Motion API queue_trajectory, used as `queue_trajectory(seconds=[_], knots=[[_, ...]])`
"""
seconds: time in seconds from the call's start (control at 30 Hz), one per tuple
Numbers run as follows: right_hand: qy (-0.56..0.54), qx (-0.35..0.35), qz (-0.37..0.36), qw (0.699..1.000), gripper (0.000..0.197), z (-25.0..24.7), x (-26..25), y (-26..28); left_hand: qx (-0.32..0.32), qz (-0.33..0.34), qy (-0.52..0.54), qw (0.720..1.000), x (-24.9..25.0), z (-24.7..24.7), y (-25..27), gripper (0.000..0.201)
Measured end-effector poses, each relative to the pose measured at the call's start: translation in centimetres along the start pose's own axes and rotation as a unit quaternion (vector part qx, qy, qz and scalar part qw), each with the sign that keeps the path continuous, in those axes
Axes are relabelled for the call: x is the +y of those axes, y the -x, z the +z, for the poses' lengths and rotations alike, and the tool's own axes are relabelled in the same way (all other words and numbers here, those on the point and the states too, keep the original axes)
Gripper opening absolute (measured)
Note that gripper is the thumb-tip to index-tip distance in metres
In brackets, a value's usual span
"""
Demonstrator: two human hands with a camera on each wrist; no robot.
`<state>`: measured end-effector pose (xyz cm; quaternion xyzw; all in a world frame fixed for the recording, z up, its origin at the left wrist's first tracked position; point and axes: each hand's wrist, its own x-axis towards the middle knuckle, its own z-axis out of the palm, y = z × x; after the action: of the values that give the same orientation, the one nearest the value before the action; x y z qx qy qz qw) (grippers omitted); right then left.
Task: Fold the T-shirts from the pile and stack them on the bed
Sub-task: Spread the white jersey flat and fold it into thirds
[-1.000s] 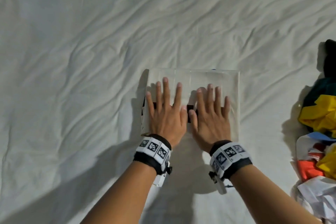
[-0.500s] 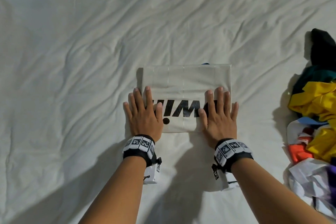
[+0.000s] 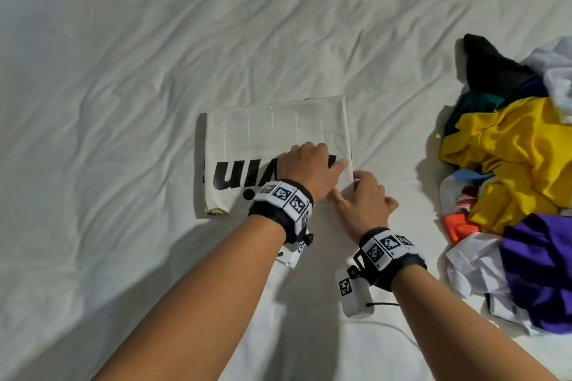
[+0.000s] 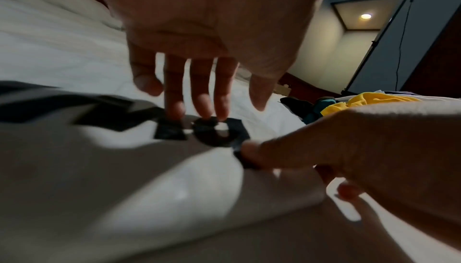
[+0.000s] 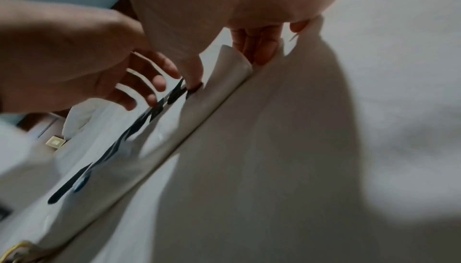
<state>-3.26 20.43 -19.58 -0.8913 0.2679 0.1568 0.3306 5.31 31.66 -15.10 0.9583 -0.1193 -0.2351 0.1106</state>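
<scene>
right fingers point(image 5: 259, 50) pinching the folded t-shirt's point(image 3: 278, 127) right edge — left fingers point(image 4: 199, 97) loose, fingertips on print

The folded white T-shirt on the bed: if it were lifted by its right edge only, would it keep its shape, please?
Probably not. The folded white T-shirt looks like thin, soft cloth; its edge already curls where the right hand pinches it, so it would likely droop and unfold. It seems light. Supporting it underneath, with the left hand too, should help.

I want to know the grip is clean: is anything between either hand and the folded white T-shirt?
Nothing visible. The left hand rests its fingertips on the white T-shirt, and the right hand pinches its right edge directly. The clothes pile lies apart, to the right.
</scene>
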Motion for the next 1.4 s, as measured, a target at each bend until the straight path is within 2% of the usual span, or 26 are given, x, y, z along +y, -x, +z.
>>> queue_trajectory(seconds=[0.1, 0.17, 0.2, 0.33, 0.43, 0.53, 0.6, 0.7, 0.77, 0.87, 0.97, 1.07, 1.1, 1.2, 1.4], knots=[[0.017, -0.019, 0.015, 1.0, 0.044, -0.3, -0.1, -0.6, -0.049, -0.05, 0.0, 0.998, 2.0, 0.0, -1.6, 0.076], [0.033, -0.036, 0.015, 0.999, 0.036, -0.4, -0.3, -0.7, -0.073, -0.06, -0.016, 0.995, 2.6, -0.2, -2.3, 0.085], [0.031, -0.041, 0.014, 0.999, 0.034, -0.3, -0.4, -0.6, -0.08, -0.06, -0.028, 0.995, 2.8, -0.3, -2.5, 0.082], [-0.082, -0.01, -0.004, 0.997, 0.027, -0.3, -0.8, 0.2, -0.085, -0.076, -0.004, 0.993, 3.1, -1.5, -2.7, 0.039], [-0.232, 0.037, -0.032, 0.972, 0.026, -1.0, -1.9, 1.4, -0.067, -0.099, 0.065, 0.991, 2.7, -3.6, -2.2, 0.035], [-0.317, 0.082, -0.074, 0.942, 0.011, -3.1, -4.7, 2.8, -0.03, -0.108, 0.183, 0.977, 2.0, -7.0, -1.4, 0.036], [-0.337, 0.142, -0.126, 0.922, 0.015, -4.8, -7.1, 3.5, 0.007, -0.085, 0.303, 0.949, 1.6, -9.6, -0.2, 0.026], [-0.301, 0.257, -0.256, 0.882, 0.017, -7.2, -10.5, 4.7, 0.039, -0.046, 0.49, 0.869, 0.9, -13.1, 1.8, 0.019], [-0.23, 0.307, -0.329, 0.863, 0.018, -8.1, -12.5, 5.7, 0.054, -0.026, 0.561, 0.826, 0.0, -14.7, 3.2, 0.019], [-0.104, 0.342, -0.398, 0.845, 0.021, -7.4, -14.1, 7.1, 0.052, -0.034, 0.61, 0.79, -2.8, -14.7, 4.9, 0.016], [-0.003, 0.305, -0.434, 0.848, 0.026, -4.4, -13.3, 8.5, 0.003, -0.095, 0.622, 0.778, -6.8, -11.5, 6.3, 0.01], [0.072, 0.202, -0.437, 0.874, 0.028, 0.7, -10.9, 9.8, -0.062, -0.191, 0.589, 0.783, -10.7, -6.8, 8.6, 0.037], [0.092, 0.166, -0.435, 0.881, 0.027, 2.5, -10.1, 10.4, -0.077, -0.219, 0.579, 0.781, -11.7, -5.3, 9.5, 0.039], [0.131, 0.08, -0.431, 0.889, 0.024, 7.1, -8.6, 12.2, -0.087, -0.282, 0.553, 0.779, -13.9, -1.9, 12.2, 0.009], [0.134, -0.015, -0.439, 0.888, 0.025, 10.5, -9.2, 15.5, -0.057, -0.32, 0.502, 0.801, -18.0, 0.6, 15.4, 0.004]])
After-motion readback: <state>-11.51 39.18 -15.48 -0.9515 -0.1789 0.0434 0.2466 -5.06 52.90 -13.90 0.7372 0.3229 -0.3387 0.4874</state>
